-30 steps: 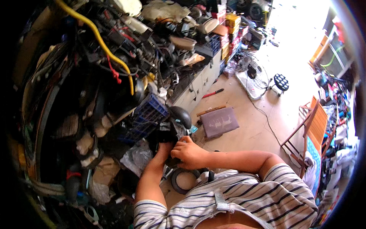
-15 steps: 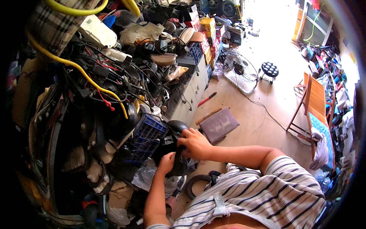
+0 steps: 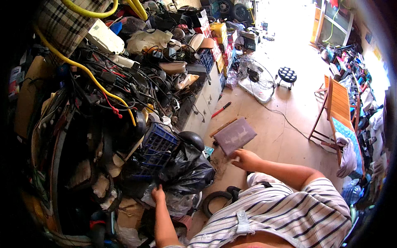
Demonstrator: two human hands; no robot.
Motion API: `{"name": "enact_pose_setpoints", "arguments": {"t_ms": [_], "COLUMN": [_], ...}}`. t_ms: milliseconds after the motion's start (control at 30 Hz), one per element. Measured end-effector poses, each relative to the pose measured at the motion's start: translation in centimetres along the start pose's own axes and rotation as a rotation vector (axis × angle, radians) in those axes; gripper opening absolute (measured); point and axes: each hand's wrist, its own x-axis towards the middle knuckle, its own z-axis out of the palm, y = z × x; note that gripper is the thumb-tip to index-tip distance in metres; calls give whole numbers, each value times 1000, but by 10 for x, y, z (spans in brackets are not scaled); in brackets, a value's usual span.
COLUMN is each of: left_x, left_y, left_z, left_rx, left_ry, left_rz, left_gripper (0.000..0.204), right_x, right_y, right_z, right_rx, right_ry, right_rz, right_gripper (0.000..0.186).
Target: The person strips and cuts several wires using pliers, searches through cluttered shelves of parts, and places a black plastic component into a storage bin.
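My left hand is low at the pile's edge, its fingers closed on the bottom of a black plastic bag. The bag lies bulging beside a blue plastic crate and under a black rounded object. My right hand hovers open above the floor, holding nothing, just below a flat grey-purple mat. A black rubber ring lies on the floor near my striped shirt.
A tall heap of cables, yellow hose and junk fills the left. On the floor are a red-handled tool, a fan grille, a small black stool and a wooden folding chair at right.
My right hand let go of the black object and drew back right toward the mat. My left hand dropped to the black bag. The view swung slightly.
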Motion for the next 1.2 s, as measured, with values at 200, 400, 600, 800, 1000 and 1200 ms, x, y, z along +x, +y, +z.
{"name": "enact_pose_setpoints", "arguments": {"t_ms": [200, 400, 600, 800, 1000, 1200], "left_x": [22, -134, -310, -489, -579, -593], "left_y": [-70, 94, 309, 453, 516, 559], "left_z": [53, 62, 61, 15, 22, 48], "left_rx": [-1297, -706, -1084, -1193, -1444, -1572], "left_ry": [58, 721, -272, -711, -717, -640], "left_rz": [-489, 325, 1117, 2062, 2322, 2275], "left_gripper": [30, 41, 24, 14, 9, 9], "right_x": [-83, -157, -197, -253, -289, -283], "right_y": [58, 120, 155, 227, 273, 312], "right_z": [-28, -61, -131, -192, -231, -254], "right_rx": [87, 130, 69, 93, 104, 233], "right_ry": [-36, 72, 43, 145, 185, 306], "right_rz": [267, 575, 553, 682, 700, 739], "right_gripper": [25, 27, 30, 27, 26, 26]}}
